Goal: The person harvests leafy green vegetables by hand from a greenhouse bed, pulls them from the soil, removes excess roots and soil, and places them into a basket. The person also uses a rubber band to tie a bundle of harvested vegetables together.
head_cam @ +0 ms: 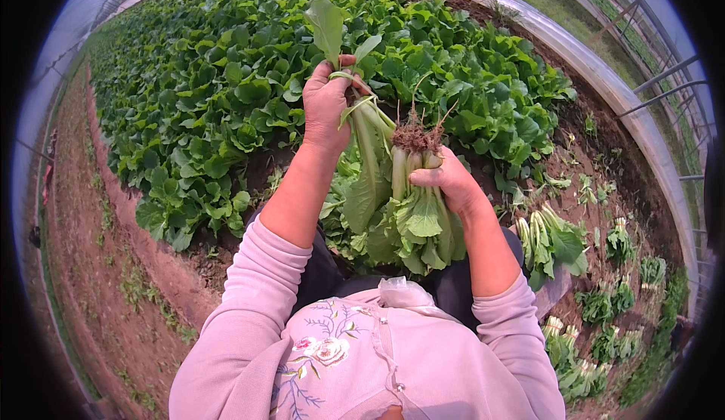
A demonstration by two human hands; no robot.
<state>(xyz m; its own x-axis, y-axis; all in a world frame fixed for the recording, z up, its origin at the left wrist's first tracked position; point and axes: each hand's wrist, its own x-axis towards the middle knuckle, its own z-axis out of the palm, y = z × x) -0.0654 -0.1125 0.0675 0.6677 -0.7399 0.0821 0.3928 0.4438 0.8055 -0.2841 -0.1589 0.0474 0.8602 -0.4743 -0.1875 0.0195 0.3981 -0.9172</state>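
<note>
My right hand (450,182) grips a bunch of leafy green vegetables (422,216), roots up and leaves hanging down over my lap. Soil clings to the bunch's tangled roots (416,137). To its upper left, my left hand (334,94) is closed on leaf stalks. One broad leaf (327,26) stands up above those fingers, and a large pale green leaf (368,179) hangs beneath them, beside the bunch. More loose leaves (340,193) lie behind it, near my knees.
A dense bed of growing greens (226,80) spreads ahead. At my right knee lies a pile of pulled greens (549,238). Several tied bundles (620,241) rest on the soil farther right. A pale plastic-covered edge (640,108) curves along the right; bare soil (107,261) runs along the left.
</note>
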